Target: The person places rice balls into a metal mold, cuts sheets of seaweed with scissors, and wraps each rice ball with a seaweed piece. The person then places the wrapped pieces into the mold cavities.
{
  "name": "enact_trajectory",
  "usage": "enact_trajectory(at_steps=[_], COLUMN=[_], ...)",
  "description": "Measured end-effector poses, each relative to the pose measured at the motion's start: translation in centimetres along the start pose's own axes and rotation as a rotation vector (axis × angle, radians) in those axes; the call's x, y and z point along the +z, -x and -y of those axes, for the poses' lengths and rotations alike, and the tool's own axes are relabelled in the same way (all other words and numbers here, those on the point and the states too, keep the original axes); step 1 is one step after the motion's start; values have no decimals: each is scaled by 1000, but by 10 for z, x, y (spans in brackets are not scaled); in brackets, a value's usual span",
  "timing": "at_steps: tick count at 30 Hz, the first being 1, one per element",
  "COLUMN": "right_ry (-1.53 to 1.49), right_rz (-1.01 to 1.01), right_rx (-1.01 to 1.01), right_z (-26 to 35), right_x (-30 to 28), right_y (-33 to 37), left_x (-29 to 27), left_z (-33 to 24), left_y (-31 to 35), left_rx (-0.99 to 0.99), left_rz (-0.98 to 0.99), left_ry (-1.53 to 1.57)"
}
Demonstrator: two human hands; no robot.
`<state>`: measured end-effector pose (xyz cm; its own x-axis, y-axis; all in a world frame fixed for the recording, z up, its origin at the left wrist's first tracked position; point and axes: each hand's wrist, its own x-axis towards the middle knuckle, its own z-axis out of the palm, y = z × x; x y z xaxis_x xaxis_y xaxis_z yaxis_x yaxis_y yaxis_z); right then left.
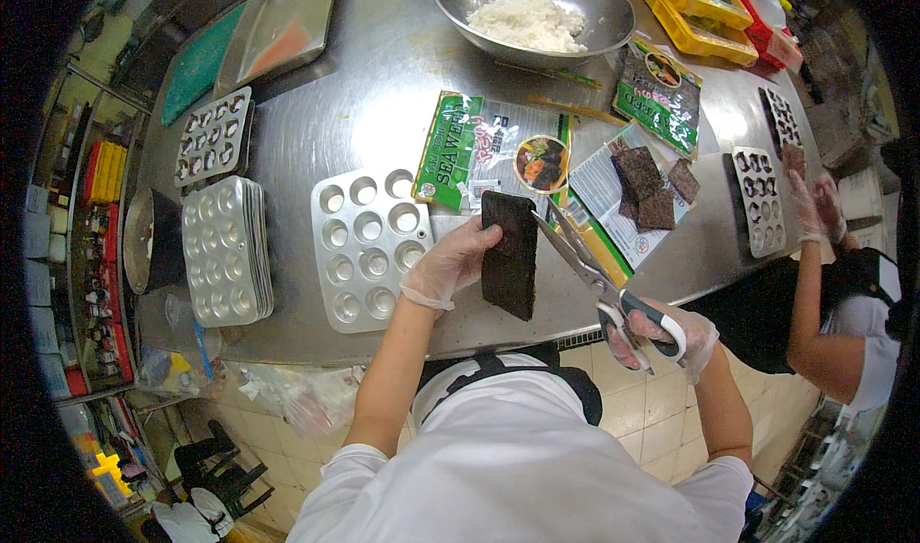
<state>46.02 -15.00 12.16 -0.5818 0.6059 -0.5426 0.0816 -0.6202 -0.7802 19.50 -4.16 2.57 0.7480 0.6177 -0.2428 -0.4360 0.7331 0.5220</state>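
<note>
In a clear plastic glove, my left hand (454, 263) pinches a dark stack of seaweed sheets (509, 255) by its left edge, held upright near the table's front edge. My right hand (678, 340), gloved too, grips the handles of a pair of scissors (596, 279). The scissor blades are spread, their tips by the upper right edge of the seaweed. Cut seaweed squares (647, 186) lie on a flattened packet (613, 227) to the right. A green and clear seaweed packet (492, 150) lies just beyond my left hand. An empty muffin tin (370, 251) sits left of that hand.
A steel bowl of rice (532, 21) stands at the back. Stacked muffin tins (225, 253) and a filled tin (215, 138) are on the left, with a metal tray (278, 27) behind. At right, a co-worker's gloved hands (815, 207) are beside another filled tin (759, 201).
</note>
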Motion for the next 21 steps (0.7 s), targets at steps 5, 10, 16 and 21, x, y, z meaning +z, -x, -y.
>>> enact_trajectory(at_steps=[5,10,16,21], right_ry=[-46,-70,-62,-152], right_rz=[33,-9,58,67], right_rx=[33,61,44,64], right_z=[-2,-2,-4,-11], right_x=[-5,-7,-8,-10], right_y=[1,5,4,4], left_x=[-3,-5,-6,-6], left_z=[2,4,9,10], left_y=[-1,-5,-2,0], left_rx=[-27,-11,-25,-15], left_rz=[-2,22,13,6], left_ry=[-32,-97,-75,-49])
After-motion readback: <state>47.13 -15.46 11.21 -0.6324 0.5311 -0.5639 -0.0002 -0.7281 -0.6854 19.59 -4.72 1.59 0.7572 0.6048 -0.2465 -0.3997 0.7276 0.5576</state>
